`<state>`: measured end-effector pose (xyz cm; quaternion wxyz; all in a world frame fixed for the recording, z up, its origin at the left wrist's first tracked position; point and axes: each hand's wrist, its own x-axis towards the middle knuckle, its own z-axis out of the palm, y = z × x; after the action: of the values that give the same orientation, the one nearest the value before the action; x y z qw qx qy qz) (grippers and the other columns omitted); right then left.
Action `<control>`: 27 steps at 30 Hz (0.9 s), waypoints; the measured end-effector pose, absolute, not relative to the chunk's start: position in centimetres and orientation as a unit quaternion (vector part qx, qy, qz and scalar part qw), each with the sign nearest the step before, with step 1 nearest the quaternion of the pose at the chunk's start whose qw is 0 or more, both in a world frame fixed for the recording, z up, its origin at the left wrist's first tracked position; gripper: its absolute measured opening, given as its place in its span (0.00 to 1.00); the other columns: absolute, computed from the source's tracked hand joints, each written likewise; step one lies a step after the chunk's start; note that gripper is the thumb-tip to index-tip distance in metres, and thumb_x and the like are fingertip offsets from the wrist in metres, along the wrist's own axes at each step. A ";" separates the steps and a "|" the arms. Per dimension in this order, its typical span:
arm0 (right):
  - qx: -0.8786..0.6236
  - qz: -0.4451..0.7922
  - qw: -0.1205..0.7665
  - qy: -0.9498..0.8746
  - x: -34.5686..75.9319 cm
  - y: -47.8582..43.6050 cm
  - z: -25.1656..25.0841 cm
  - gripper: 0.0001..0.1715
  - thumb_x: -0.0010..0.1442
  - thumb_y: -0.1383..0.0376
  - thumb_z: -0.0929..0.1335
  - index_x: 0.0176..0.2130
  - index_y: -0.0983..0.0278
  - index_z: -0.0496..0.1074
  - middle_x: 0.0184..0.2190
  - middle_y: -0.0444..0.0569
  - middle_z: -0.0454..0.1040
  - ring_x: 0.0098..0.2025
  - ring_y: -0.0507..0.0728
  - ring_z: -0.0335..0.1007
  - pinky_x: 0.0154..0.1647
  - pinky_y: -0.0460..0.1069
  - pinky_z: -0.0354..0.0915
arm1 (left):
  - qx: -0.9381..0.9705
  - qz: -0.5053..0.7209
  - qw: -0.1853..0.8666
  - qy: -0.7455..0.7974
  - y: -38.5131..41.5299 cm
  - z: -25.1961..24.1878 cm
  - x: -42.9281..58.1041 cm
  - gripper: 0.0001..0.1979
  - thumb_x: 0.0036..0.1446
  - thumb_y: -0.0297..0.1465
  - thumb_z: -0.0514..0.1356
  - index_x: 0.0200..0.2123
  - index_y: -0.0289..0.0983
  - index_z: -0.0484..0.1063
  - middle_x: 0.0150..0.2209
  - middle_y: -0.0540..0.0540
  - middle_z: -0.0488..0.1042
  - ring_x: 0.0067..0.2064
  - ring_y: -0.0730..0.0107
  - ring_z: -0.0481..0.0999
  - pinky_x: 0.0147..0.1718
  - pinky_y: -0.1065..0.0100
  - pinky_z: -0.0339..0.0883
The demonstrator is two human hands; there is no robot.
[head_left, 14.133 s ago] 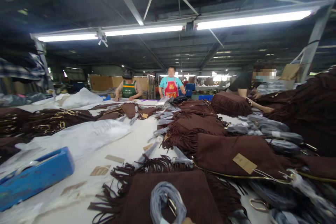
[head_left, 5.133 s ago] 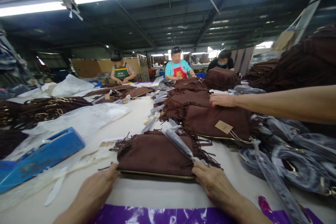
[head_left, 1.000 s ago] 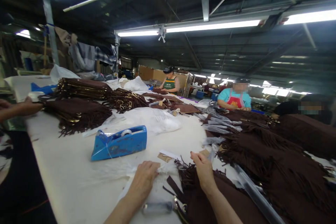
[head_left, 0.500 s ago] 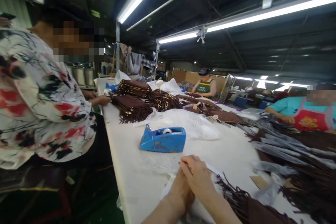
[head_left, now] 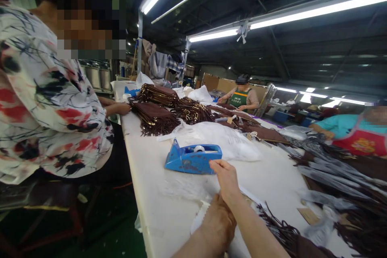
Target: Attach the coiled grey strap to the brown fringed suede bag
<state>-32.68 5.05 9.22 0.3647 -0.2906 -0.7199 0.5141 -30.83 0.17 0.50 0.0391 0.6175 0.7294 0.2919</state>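
Note:
A blue tape dispenser (head_left: pixel 193 159) with a worn side stands on the table in front of me. At its right end, my right hand (head_left: pixel 226 175) has thumb and fingers pinched together; anything between them is too small to make out. Nearer to me, my left hand (head_left: pixel 217 221) is closed in a loose fist, partly behind my right wrist. White sheet material (head_left: pixel 197 218) shows beside and under it, but its grip is hidden. By my right forearm lies a brown fringed piece (head_left: pixel 305 246), its strands spread on the table.
The white table (head_left: pixel 145 205) has its left edge near me. Stacked brown fringed pieces (head_left: pixel 157 115) with gold-coloured chains lie farther back, behind a white plastic bag (head_left: pixel 211 139). Plastic-wrapped brown pieces (head_left: pixel 341 177) fill the right. Co-workers are at the left, back and right.
My right hand has come off my left hand and moved forward to the dispenser's right end, its fingers now pinched. My left hand stays low. The view has shifted slightly.

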 end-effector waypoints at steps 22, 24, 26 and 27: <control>-0.292 0.538 0.440 -0.657 -11.9 2.9 20.0 0.17 0.49 0.53 0.71 0.29 0.65 0.67 0.19 0.40 0.68 0.14 0.44 0.54 0.13 0.39 0.50 | 0.543 0.557 0.025 0.628 -3.0 3.7 -33.3 0.22 0.51 0.25 0.47 0.51 0.30 0.60 0.48 0.38 0.67 0.50 0.63 0.65 0.53 0.58 0.57; -0.339 0.551 0.384 -0.659 -8.3 1.0 18.6 0.19 0.49 0.51 0.70 0.30 0.64 0.67 0.18 0.41 0.67 0.14 0.44 0.55 0.13 0.40 0.50 | 0.511 0.594 0.008 0.621 -3.4 4.7 -33.2 0.17 0.53 0.30 0.49 0.46 0.32 0.64 0.43 0.39 0.70 0.46 0.62 0.69 0.49 0.57 0.61; -0.383 0.572 0.350 -0.635 -5.5 -0.9 17.4 0.22 0.48 0.48 0.70 0.31 0.63 0.68 0.19 0.41 0.68 0.14 0.45 0.56 0.13 0.40 0.51 | 0.506 0.610 0.021 0.610 -4.3 6.5 -31.7 0.13 0.53 0.32 0.51 0.40 0.34 0.68 0.39 0.41 0.72 0.42 0.62 0.71 0.45 0.59 0.64; -0.401 0.583 0.345 -0.617 -4.5 -1.8 16.8 0.24 0.46 0.47 0.71 0.32 0.63 0.68 0.19 0.42 0.69 0.14 0.44 0.56 0.14 0.40 0.51 | 0.517 0.609 0.049 0.600 -4.9 7.6 -30.4 0.12 0.53 0.32 0.52 0.39 0.35 0.69 0.37 0.42 0.73 0.40 0.64 0.71 0.43 0.61 0.64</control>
<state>-4.45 -1.80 16.77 0.3446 -0.4014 -0.6170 0.5827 -30.35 -4.85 7.56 0.0492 0.5172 0.5998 0.6086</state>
